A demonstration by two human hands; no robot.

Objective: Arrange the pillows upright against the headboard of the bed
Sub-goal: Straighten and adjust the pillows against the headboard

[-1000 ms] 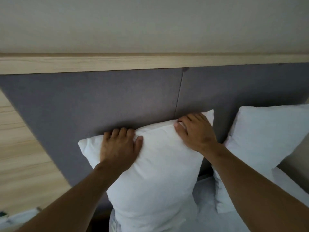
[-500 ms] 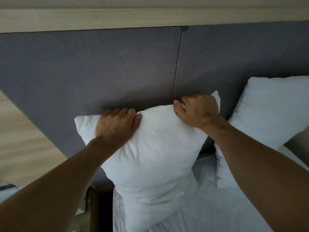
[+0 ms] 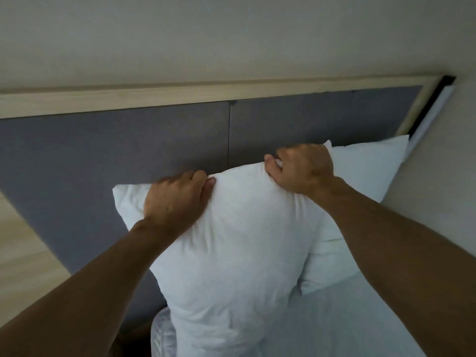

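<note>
A white pillow [image 3: 239,243] stands upright in front of the grey padded headboard [image 3: 108,150]. My left hand [image 3: 175,199] grips its top edge near the left corner. My right hand [image 3: 304,168] grips the top edge near the right corner. A second white pillow [image 3: 368,171] leans against the headboard to the right, partly behind the first pillow and my right arm. The lower edge of the held pillow rests on the white bed sheet [image 3: 334,318].
A light wooden rail [image 3: 180,96] caps the headboard, with a plain wall above. Wood panelling [image 3: 23,253] lies to the left of the headboard. A side wall [image 3: 443,176] closes the bed in on the right.
Both hands went from lying flat on the pillow's top to clenching its top edge. The pillow now overlaps the second pillow on the right, and the view has swung to the right.
</note>
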